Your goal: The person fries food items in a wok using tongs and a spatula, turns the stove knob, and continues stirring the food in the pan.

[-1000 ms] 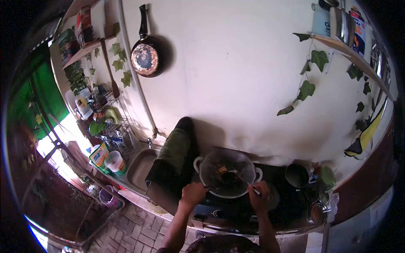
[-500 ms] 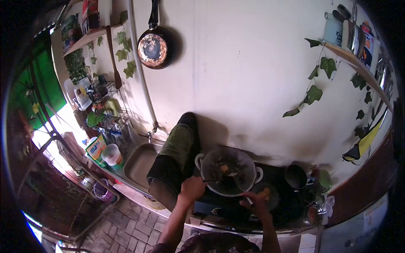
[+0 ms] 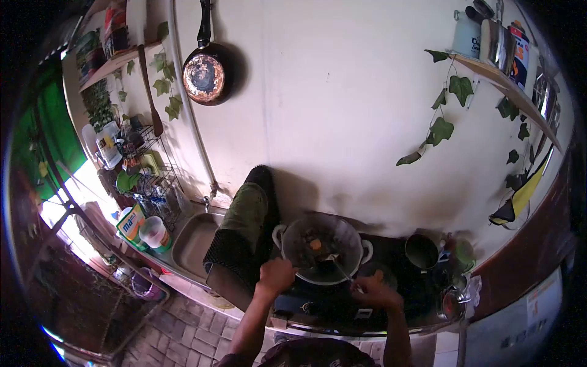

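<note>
A wide grey pan (image 3: 294, 235) with two white side handles sits on the dark stove (image 3: 391, 257). Dark food with one orange piece (image 3: 315, 244) lies inside it. My right hand (image 3: 374, 292), at the pan's lower right, is closed round the handle of a metal utensil (image 3: 340, 269), whose head rests in the food. My left hand (image 3: 277, 275) is closed at the pan's lower left rim, on a thin dark handle that is mostly hidden. Right of the pan a small plate with yellowish bits (image 3: 380, 274) is partly behind my right hand.
A tall covered object in green and black cloth (image 3: 247, 214) stands between pan and sink (image 3: 194, 244). A small black pan (image 3: 422, 251) and jars stand at the right. A frying pan (image 3: 205, 76) hangs on the wall. A shelf (image 3: 501, 79) juts out at upper right.
My right hand has moved with the utensil at the pan's lower right side, turning lower and more sideways. The orange piece has shifted slightly in the food. The camera view has also swung.
</note>
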Motion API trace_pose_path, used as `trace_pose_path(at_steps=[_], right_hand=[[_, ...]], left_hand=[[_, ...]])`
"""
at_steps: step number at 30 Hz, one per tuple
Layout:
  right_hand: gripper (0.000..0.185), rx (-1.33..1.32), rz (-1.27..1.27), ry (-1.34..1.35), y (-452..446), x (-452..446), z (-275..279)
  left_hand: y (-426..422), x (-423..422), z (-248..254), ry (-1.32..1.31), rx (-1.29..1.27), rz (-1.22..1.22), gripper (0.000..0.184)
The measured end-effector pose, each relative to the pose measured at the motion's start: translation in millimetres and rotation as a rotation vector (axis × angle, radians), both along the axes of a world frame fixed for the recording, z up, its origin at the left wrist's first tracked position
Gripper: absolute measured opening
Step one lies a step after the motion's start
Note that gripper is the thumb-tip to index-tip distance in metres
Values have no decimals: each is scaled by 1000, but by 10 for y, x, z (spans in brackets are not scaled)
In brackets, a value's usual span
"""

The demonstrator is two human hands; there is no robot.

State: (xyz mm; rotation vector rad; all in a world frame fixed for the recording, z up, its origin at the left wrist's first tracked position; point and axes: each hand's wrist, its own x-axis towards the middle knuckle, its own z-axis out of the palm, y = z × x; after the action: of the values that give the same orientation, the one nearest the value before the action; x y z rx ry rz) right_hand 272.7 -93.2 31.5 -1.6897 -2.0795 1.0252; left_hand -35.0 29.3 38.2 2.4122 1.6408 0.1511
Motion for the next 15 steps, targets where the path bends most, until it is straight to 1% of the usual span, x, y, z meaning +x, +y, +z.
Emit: trace_pose_path(at_steps=[2,3,5,7,8,10,11,13,15], right_hand=[[24,135,19,-230,44,118,-233],[22,232,-45,-364,60,95,-320],[20,327,-113,-497,32,116,-465],[24,245,-279,-649,-44,-214,116],[24,242,-279,-645,-1,-221,228],[29,33,-413,-469,80,-224,368],[29,34,-412,-467,93,-205,379],[33,-16,-399,-370,120,-113,390],[33,31,-359,-402,130,-41,328]], left_hand=[[15,-22,11,-12,-29,-16,38],[21,-41,22,-26,-54,-26,38],[14,-49,26,-36,-59,-20,38],[-11,-67,-3,-42,-68,-16,39],[-12,-80,-37,-39,-50,-14,39],[-25,-94,-13,-32,-30,-12,39],[-28,-101,12,-25,-42,-8,39],[-29,-114,38,-22,-50,3,39],[-30,-125,48,-30,-87,25,39]])
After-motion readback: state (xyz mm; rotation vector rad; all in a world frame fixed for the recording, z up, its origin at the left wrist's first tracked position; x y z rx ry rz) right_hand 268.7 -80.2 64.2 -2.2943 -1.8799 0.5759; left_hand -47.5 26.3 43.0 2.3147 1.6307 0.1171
